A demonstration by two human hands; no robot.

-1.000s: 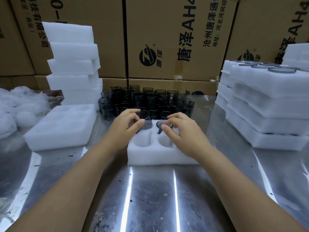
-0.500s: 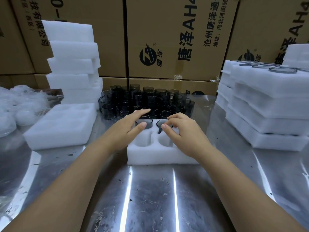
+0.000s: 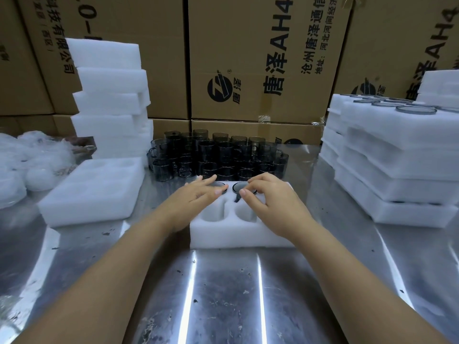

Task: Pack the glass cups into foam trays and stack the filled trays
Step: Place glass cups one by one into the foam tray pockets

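I saw the left hand (image 3: 196, 194) resting straight fingers on the left cup (image 3: 221, 185), seated in a far pocket of the foam tray (image 3: 238, 234), while the right hand (image 3: 270, 202) pinched the right cup (image 3: 239, 187) beside it with curled fingers.

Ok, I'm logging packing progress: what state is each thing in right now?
Tray: far two pockets filled, near two empty.
Left cup: seated in pocket, under left hand's flat fingers.
Right cup: seated, right hand's curled fingers pinch its rim.
Loose cups: upright, unpacked behind tray.
Side tray: pockets empty.
Right stack: top tray filled.
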